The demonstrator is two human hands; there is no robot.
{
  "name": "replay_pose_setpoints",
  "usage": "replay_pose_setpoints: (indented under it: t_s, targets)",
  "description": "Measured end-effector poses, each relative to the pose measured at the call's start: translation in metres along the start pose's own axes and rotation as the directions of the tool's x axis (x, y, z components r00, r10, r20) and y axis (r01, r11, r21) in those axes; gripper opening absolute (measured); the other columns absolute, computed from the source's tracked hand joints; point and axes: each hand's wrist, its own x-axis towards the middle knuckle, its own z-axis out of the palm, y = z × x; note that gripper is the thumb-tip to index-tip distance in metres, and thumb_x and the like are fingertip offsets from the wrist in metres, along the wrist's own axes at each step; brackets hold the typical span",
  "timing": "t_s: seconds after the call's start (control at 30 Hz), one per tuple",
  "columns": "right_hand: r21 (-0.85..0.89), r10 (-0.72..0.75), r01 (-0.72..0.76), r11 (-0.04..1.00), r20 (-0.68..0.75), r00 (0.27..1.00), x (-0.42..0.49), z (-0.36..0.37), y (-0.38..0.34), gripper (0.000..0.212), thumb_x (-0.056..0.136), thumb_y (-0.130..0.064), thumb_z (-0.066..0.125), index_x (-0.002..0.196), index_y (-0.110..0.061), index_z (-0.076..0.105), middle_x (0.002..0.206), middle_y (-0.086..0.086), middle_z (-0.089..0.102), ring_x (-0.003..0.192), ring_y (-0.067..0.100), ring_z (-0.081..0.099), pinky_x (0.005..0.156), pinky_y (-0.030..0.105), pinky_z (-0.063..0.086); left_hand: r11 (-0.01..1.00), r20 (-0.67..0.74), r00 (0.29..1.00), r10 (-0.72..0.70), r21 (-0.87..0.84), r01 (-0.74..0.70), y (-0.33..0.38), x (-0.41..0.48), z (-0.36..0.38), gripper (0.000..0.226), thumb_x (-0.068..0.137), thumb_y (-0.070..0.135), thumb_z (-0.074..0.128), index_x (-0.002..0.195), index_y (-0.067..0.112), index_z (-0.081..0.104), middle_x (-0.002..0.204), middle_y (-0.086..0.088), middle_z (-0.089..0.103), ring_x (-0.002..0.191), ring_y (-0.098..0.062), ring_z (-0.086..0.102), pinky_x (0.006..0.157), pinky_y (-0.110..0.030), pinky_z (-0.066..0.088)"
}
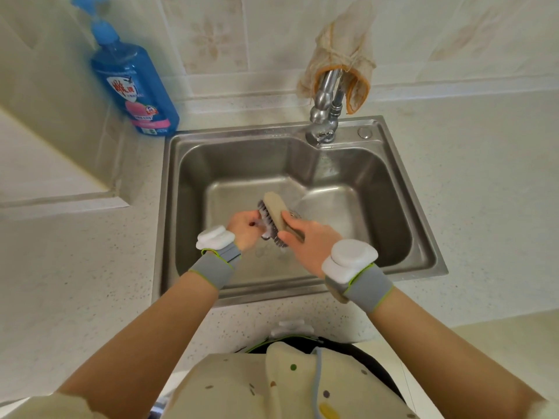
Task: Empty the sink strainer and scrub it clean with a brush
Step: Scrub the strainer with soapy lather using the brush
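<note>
As seen from the head camera, the brush [273, 210] is gripped by the right hand [313, 238], with fingers and thumb curled snugly round its near end. The left hand [244, 229] is closed up narrow too. Its fingers are pinched on the strainer [265, 235], which is held above the sink floor and pressed right against the dark bristles. Most of the strainer is hidden by the hand and the brush, so only a small pale bit can be made out, and it's blurry. Both hands are seen low inside the sink [423, 207], just left of the drain [294, 213].

Surface-wise, the sink is set into a pale speckled countertop [90, 267], backed by a cream tiled wall [211, 40] with a faint flower pattern. A chrome tap [324, 116] is mounted at the back rim, and a worn, orange-edged cloth [341, 49] is draped over it. A blue pump bottle [136, 83] is stood on the counter near the sink's back left corner.

Materials: the basin is made of brushed stainless steel, dull-shiny, with rounded corners. The brush back is oval and wooden. Grey fabric wristbands [216, 263] topped with white plastic pucks are worn on both wrists.
</note>
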Motion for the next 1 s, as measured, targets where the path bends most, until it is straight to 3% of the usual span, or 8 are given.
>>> replay_pose_setpoints:
  t_s: [0.13, 0.27, 0.37, 0.5, 0.67, 0.83, 0.9, 1.0]
  targets:
    - [0.068, 0.095, -0.091, 0.993, -0.061, 0.994, 0.016, -0.009, 0.008, 0.049, 0.097, -0.039, 0.042, 0.144, -0.032, 0.033, 0.147, 0.002, 0.044, 0.132, 0.030, 0.044, 0.108, 0.031, 0.035, 1.000, 0.000, 1.000, 0.008, -0.009, -0.008, 0.000, -0.001, 0.004, 0.021, 0.086, -0.002, 0.054, 0.102, -0.002, 0.067, 0.085, -0.007, 0.055, 0.083, -0.012, 0.046, 0.061, -0.014, 0.034]
    - [-0.020, 0.020, -0.020, 1.000, 0.003, 1.000, 0.006, -0.001, 0.000, 0.049, 0.098, -0.040, 0.040, 0.145, -0.034, 0.029, 0.143, 0.004, 0.048, 0.128, 0.031, 0.048, 0.103, 0.032, 0.039, 0.999, -0.029, 1.000, 0.001, -0.034, -0.002, -0.006, 0.005, 0.001, 0.017, 0.083, -0.007, 0.056, 0.072, 0.001, 0.066, 0.056, 0.007, 0.056, 0.051, 0.011, 0.045, 0.059, -0.016, 0.034]
    - [0.080, 0.115, -0.110, 0.991, -0.067, 0.991, 0.022, -0.009, 0.008, 0.049, 0.097, -0.038, 0.043, 0.144, -0.029, 0.034, 0.147, 0.004, 0.044, 0.134, 0.030, 0.042, 0.108, 0.029, 0.034, 0.999, 0.000, 0.999, 0.037, -0.004, -0.037, -0.001, 0.004, 0.002, 0.017, 0.085, -0.003, 0.054, 0.095, 0.000, 0.068, 0.071, -0.004, 0.053, 0.065, -0.001, 0.045, 0.057, -0.013, 0.030]
    - [0.010, 0.044, -0.043, 0.999, -0.033, 0.999, 0.008, -0.002, 0.003, 0.049, 0.097, -0.040, 0.041, 0.145, -0.033, 0.032, 0.143, 0.002, 0.049, 0.130, 0.031, 0.046, 0.103, 0.030, 0.038, 0.999, -0.014, 1.000, 0.021, -0.049, -0.022, 0.000, 0.013, -0.001, 0.035, 0.084, -0.006, 0.052, 0.062, 0.020, 0.055, 0.064, -0.001, 0.049, 0.070, -0.013, 0.043, 0.060, -0.021, 0.032]
    - [0.043, 0.108, -0.104, 0.994, -0.115, 0.987, 0.024, -0.012, 0.008, 0.049, 0.097, -0.040, 0.042, 0.144, -0.032, 0.033, 0.143, 0.005, 0.049, 0.130, 0.032, 0.046, 0.105, 0.033, 0.038, 0.995, -0.036, 0.999, 0.001, -0.104, -0.005, 0.007, 0.017, 0.007, 0.022, 0.085, -0.004, 0.053, 0.075, 0.013, 0.062, 0.084, -0.010, 0.053, 0.084, -0.015, 0.044, 0.063, -0.022, 0.034]
    - [-0.085, 0.036, -0.045, 0.995, -0.104, 0.994, 0.017, -0.010, -0.002, 0.049, 0.098, -0.041, 0.039, 0.145, -0.034, 0.029, 0.139, 0.005, 0.053, 0.126, 0.033, 0.049, 0.101, 0.034, 0.040, 0.964, -0.023, 0.988, -0.154, -0.225, 0.145, 0.001, 0.032, 0.014, 0.027, 0.082, -0.010, 0.050, 0.071, 0.012, 0.062, 0.039, 0.015, 0.058, 0.066, -0.011, 0.047, 0.060, -0.021, 0.039]
    - [-0.033, 0.093, -0.097, 0.995, -0.121, 0.988, 0.028, -0.016, 0.004, 0.049, 0.098, -0.039, 0.039, 0.146, -0.031, 0.030, 0.141, 0.006, 0.051, 0.128, 0.033, 0.047, 0.103, 0.033, 0.038, 0.927, 0.015, 0.980, -0.199, -0.321, 0.193, 0.005, 0.032, 0.017, 0.026, 0.082, -0.011, 0.050, 0.081, 0.012, 0.063, 0.041, 0.015, 0.059, 0.062, -0.007, 0.049, 0.052, -0.011, 0.043]
    - [-0.093, 0.057, -0.065, 0.994, -0.081, 0.995, 0.021, -0.010, -0.001, 0.049, 0.098, -0.041, 0.038, 0.146, -0.035, 0.028, 0.138, 0.005, 0.053, 0.124, 0.033, 0.051, 0.099, 0.033, 0.041, 0.881, 0.058, 0.972, -0.228, -0.412, 0.231, 0.007, 0.032, 0.016, 0.038, 0.081, -0.017, 0.044, 0.062, 0.015, 0.055, 0.036, 0.012, 0.057, 0.049, -0.004, 0.054, 0.048, -0.011, 0.044]
